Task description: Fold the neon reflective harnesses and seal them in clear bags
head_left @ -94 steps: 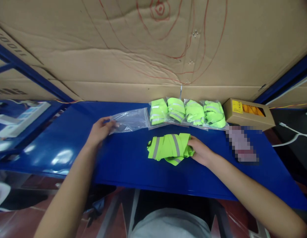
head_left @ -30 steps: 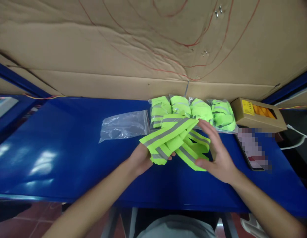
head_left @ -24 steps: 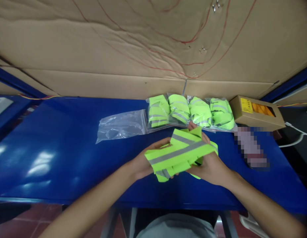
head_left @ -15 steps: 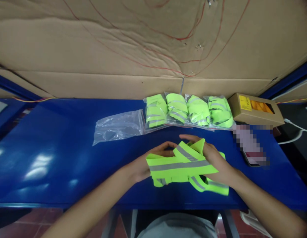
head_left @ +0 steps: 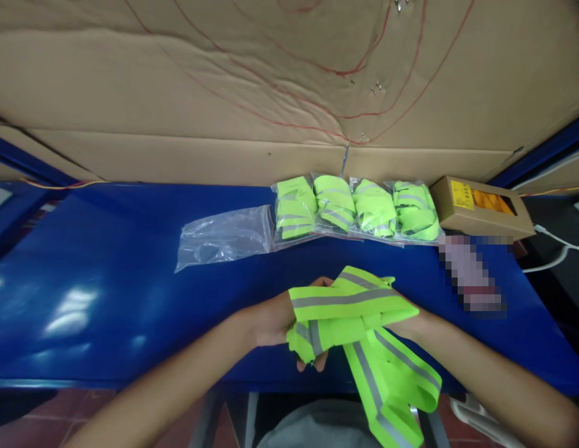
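A neon-yellow reflective strap (head_left: 345,305) with grey stripes is bunched in loose folds between my hands above the table's front edge. My left hand (head_left: 275,317) is closed around its left end, with fingertips showing below the folds. My right hand (head_left: 404,311) grips the right side, and the fabric covers most of its fingers. Long loops of the strap hang down past the table edge toward my lap. Beyond my hands lies a flat clear plastic bag (head_left: 224,236), with nothing visible inside.
Several clear bags with folded neon straps (head_left: 334,202) stand in a row by the cardboard wall (head_left: 177,93). A brown box (head_left: 480,208) with a window sits at the right end. A blurred-out pink item (head_left: 471,270) lies on the blue table (head_left: 131,261).
More of the strap has dropped below my right hand and now hangs over the table edge. My right hand has moved slightly down and is more covered by the folds.
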Action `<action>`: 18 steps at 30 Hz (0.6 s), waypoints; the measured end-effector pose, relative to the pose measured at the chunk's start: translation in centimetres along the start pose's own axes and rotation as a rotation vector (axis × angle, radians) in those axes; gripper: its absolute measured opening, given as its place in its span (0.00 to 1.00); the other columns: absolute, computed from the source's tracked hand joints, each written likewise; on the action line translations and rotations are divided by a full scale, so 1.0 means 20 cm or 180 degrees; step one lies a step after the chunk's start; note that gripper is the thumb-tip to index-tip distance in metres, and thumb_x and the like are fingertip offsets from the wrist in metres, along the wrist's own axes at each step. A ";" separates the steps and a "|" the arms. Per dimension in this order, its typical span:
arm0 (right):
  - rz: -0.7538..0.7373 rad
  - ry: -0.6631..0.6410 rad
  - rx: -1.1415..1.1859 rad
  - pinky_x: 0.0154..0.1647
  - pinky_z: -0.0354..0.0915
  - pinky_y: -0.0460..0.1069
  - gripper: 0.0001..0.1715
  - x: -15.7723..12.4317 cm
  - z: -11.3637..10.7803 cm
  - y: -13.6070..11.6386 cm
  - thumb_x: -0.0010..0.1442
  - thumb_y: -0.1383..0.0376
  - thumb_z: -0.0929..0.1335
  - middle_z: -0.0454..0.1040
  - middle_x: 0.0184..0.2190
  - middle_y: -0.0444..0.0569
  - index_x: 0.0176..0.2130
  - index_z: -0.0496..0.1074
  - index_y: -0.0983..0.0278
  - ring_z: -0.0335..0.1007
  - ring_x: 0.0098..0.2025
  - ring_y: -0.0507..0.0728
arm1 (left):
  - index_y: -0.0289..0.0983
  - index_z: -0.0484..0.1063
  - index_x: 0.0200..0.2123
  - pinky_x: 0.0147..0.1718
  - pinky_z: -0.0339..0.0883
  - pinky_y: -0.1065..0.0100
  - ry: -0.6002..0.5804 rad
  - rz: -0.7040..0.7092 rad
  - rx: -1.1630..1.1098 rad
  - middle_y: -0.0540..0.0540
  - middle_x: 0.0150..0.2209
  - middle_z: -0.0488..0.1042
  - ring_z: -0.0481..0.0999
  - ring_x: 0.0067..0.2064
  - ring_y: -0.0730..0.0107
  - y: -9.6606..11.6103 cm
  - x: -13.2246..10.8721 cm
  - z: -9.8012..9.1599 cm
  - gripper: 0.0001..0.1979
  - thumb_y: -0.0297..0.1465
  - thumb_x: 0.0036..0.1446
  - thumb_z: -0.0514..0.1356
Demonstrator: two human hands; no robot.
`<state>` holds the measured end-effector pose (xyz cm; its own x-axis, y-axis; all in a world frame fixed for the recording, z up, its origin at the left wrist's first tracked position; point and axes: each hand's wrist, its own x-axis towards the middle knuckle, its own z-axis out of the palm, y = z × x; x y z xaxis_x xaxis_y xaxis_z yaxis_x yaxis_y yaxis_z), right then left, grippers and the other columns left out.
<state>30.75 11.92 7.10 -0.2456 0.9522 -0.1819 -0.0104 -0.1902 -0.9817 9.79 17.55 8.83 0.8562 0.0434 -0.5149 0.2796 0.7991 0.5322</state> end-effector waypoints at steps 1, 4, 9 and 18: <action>0.0112 -0.0094 0.0116 0.38 0.77 0.53 0.26 0.00 0.00 -0.02 0.54 0.45 0.77 0.84 0.39 0.51 0.43 0.83 0.62 0.81 0.37 0.60 | 0.33 0.78 0.38 0.13 0.64 0.74 0.0030 0.0038 0.0060 0.40 0.21 0.77 0.73 0.18 0.66 0.01 -0.01 0.00 0.28 0.53 0.65 0.55; 0.0475 -0.0415 0.0350 0.41 0.75 0.51 0.25 0.00 -0.03 -0.07 0.51 0.50 0.80 0.83 0.38 0.49 0.42 0.83 0.64 0.79 0.38 0.58 | 0.31 0.79 0.34 0.15 0.66 0.75 0.0299 0.0464 0.0146 0.40 0.22 0.77 0.75 0.21 0.66 0.02 -0.05 -0.01 0.26 0.50 0.63 0.58; -0.0069 -0.0225 -0.0373 0.39 0.72 0.49 0.19 -0.04 -0.06 -0.10 0.65 0.51 0.71 0.81 0.35 0.46 0.39 0.82 0.64 0.75 0.36 0.56 | 0.33 0.81 0.44 0.30 0.77 0.66 0.1185 0.1532 0.0611 0.39 0.33 0.82 0.81 0.30 0.62 0.05 -0.12 -0.11 0.21 0.45 0.58 0.69; -0.0660 0.0066 -0.1452 0.44 0.69 0.50 0.15 -0.04 -0.05 -0.10 0.71 0.55 0.67 0.81 0.39 0.45 0.43 0.80 0.61 0.77 0.43 0.59 | 0.40 0.79 0.54 0.37 0.74 0.70 0.1850 0.1899 0.0742 0.42 0.48 0.81 0.81 0.45 0.62 0.09 -0.13 -0.12 0.19 0.43 0.63 0.66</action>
<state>32.02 11.72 9.20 -0.2640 0.9642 0.0231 0.3692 0.1232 -0.9212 7.02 20.35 9.54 0.5479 0.7671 -0.3338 -0.0092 0.4045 0.9145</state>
